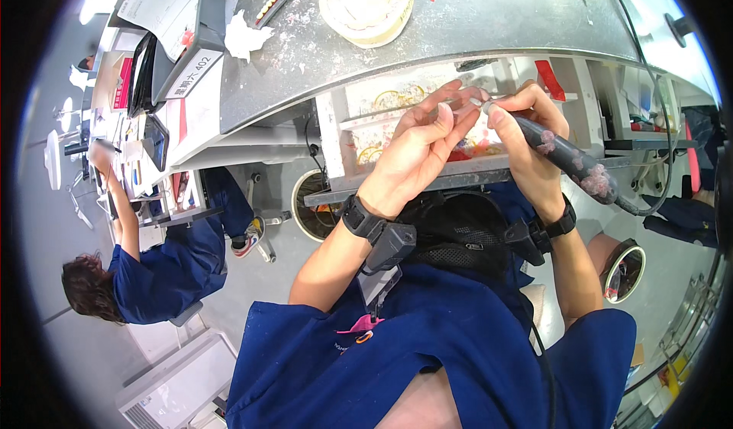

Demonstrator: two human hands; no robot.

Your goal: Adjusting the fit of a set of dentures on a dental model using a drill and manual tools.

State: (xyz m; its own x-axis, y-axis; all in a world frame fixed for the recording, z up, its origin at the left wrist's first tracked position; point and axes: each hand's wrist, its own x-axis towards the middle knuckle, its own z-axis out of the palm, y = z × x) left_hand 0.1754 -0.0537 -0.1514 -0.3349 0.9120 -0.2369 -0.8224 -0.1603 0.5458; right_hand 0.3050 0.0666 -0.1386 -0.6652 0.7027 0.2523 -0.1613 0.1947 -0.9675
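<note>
My right hand [532, 135] grips a dark rotary handpiece [569, 154], its black body smeared with pinkish residue and its cord trailing from the rear end. The tip points left, toward the fingers of my left hand [427, 135]. Between those fingers is a small, pale pinkish piece [475, 99] that the tip seems to touch; its kind cannot be made out. Both hands are over a pulled-out drawer [347, 124] under the bench, littered with shavings and red and yellow scraps. On the bench beyond stands a cream plaster dental model [366, 17].
Dust and crumbs cover the grey bench top [275, 78]. Crumpled white tissue [246, 37] and a dark strip with a row of teeth [281, 0] lie at left. Grey document box [187, 55] stands farther left. A co-worker [168, 269] sits at left. Bins [313, 208] stand below.
</note>
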